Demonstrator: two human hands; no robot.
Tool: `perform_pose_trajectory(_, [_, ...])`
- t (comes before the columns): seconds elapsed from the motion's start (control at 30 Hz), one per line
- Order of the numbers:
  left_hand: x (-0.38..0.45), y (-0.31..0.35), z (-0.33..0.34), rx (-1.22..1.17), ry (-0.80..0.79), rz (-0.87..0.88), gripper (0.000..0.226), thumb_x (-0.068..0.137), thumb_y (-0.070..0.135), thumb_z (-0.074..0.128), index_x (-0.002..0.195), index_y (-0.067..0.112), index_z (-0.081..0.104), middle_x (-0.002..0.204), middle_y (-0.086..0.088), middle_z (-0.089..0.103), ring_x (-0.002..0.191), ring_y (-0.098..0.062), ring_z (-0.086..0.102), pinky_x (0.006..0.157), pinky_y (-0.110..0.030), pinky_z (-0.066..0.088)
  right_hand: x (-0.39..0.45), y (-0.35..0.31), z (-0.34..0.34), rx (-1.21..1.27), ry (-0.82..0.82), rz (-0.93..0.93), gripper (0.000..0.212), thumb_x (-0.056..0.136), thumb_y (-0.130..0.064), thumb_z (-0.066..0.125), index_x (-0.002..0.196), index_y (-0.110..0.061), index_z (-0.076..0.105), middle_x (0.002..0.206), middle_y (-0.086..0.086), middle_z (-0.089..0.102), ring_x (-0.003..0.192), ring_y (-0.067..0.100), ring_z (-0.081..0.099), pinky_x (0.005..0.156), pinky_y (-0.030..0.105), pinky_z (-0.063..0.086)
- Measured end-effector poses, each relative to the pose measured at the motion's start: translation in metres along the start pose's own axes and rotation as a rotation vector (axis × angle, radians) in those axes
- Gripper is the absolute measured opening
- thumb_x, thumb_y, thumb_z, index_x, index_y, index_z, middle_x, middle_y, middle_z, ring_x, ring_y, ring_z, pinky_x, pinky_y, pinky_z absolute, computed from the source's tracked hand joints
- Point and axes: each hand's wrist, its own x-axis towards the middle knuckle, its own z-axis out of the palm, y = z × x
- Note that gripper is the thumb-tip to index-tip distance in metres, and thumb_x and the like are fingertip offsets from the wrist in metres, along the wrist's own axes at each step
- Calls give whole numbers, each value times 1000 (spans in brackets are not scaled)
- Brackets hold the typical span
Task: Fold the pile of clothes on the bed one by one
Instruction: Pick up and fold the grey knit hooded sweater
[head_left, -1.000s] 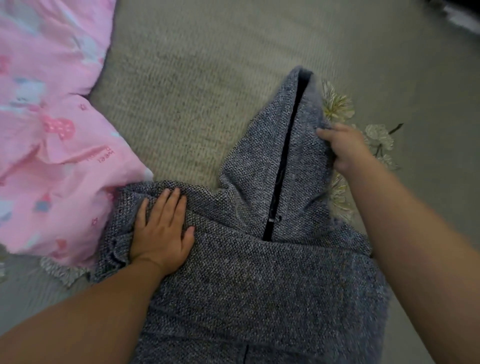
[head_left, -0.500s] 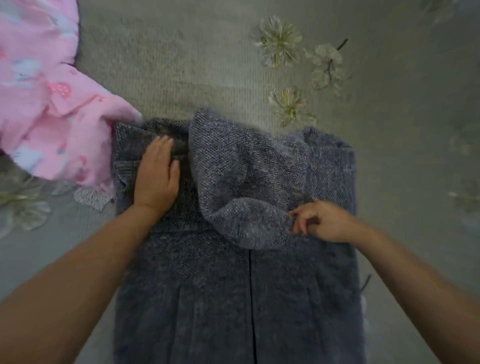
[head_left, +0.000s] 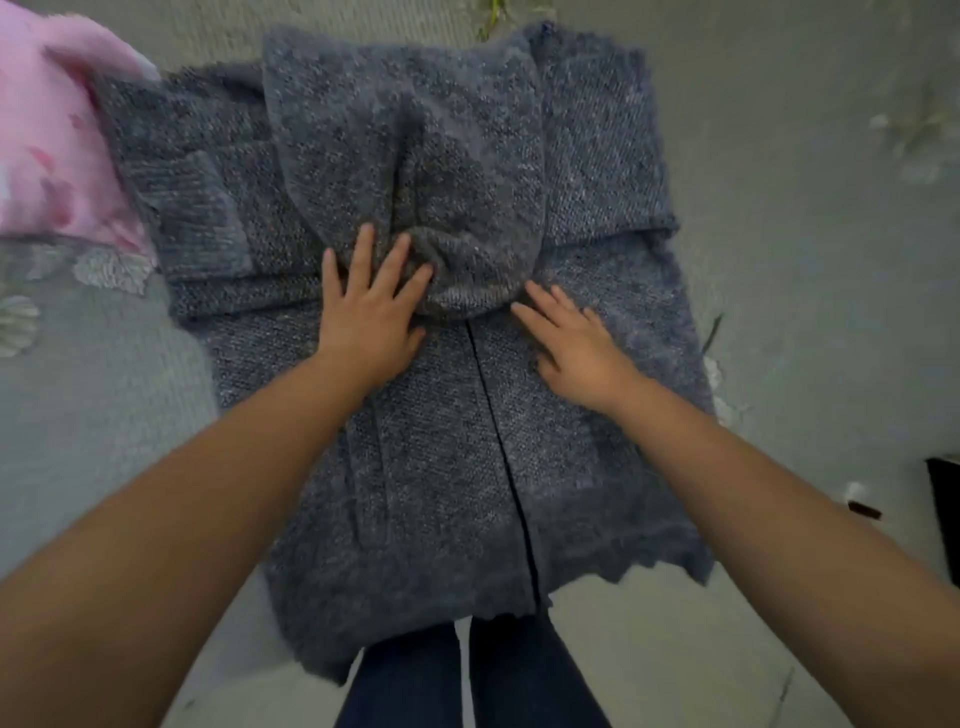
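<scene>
A grey knitted hooded jacket (head_left: 447, 415) lies spread flat on the bed (head_left: 810, 291), front side up, with its dark zip line (head_left: 498, 447) running down the middle toward the person. The hood (head_left: 410, 171) is folded down over the chest of the jacket, its rounded end lying just above the top of the zip. The left sleeve is folded in across the body, its ribbed cuff (head_left: 202, 208) resting on the jacket's left side. The left hand (head_left: 371, 306) lies palm down on the jacket, its fingers (head_left: 363, 249) straight and spread, their tips pressing on the lower edge of the hood; it grasps nothing. The right hand (head_left: 571, 343) also lies flat on the jacket, just to the right of the zip, with its fingers (head_left: 535, 304) stretched out and relaxed, their tips touching the hood's rim from the right; it too grasps nothing. The two hands sit near each other, one on each side of the zip. A pink printed garment (head_left: 47, 150) lies bunched on the bed at the upper left, touching the jacket's far left corner. The bed cover is pale grey-green with embroidered flowers (head_left: 21, 322) showing at the left edge. The person's legs in dark trousers (head_left: 467, 675) show below the hem of the jacket.
</scene>
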Motion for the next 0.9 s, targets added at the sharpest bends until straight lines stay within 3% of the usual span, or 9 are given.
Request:
perform_pose_trajectory(0.1, [-32,14,8,-190,253,38,61,92,34,48,143,12,26,153,-14,13,141,-34,1,110,-51,-4,-49,12,23,12,161,38,55,93,-17,46,144,-16,25,154,3,16,143,24,5,112,49,2])
perform_pose_trajectory(0.2, [-87,47,32,-250,223,177,59,87,27,59,137,2,38,147,-20,28,138,-36,17,111,-47,2,-112,36,57,-79,317,116,51,86,-12,59,134,-5,44,145,17,34,137,37,23,107,60,10])
perform_pose_trajectory(0.33, [-162,106,74,-137,185,291,66,62,33,81,114,-2,61,122,-20,59,113,-41,53,88,-62,39,-179,74,90,-198,283,355,61,65,-3,76,121,6,54,133,33,42,122,52,39,93,74,21])
perform_pose_trajectory(0.5, [-217,164,115,-46,6,89,91,38,48,88,109,-4,64,116,-21,62,106,-39,59,77,-61,46,-207,84,125,-614,208,-103,71,44,-17,89,110,-4,66,120,21,60,107,40,58,74,73,37])
perform_pose_trajectory(0.6, [-225,185,130,-23,-38,-52,96,33,41,91,111,-7,61,117,-24,60,105,-43,58,75,-64,44,-198,76,146,-675,286,-314,80,46,-26,89,119,-10,59,124,12,59,112,30,58,93,64,34])
perform_pose_trajectory(0.67, [-224,190,141,-4,32,-108,88,43,32,90,116,-6,57,118,-24,60,106,-44,57,76,-66,42,-185,71,162,-659,328,-406,82,56,-22,84,128,-10,46,130,8,55,119,27,53,104,57,9])
perform_pose_trajectory(0.73, [-223,191,153,63,183,-118,65,67,21,70,123,-2,47,119,-21,60,108,-41,57,79,-63,44,-173,67,179,-722,383,-481,64,76,-22,67,133,-12,40,133,4,52,122,24,50,105,56,2])
perform_pose_trajectory(0.8, [-223,191,168,108,332,-127,50,77,14,45,124,1,40,120,-18,60,113,-37,55,89,-55,43,-162,70,191,-741,456,-503,48,86,-23,50,132,-13,42,128,2,57,119,24,54,104,61,19])
perform_pose_trajectory(0.9, [-220,190,186,123,527,-146,41,82,7,39,122,2,43,119,-17,61,119,-32,42,98,-50,28,-150,75,200,-716,555,-554,37,89,-24,48,123,-11,40,123,6,61,113,26,58,87,61,42])
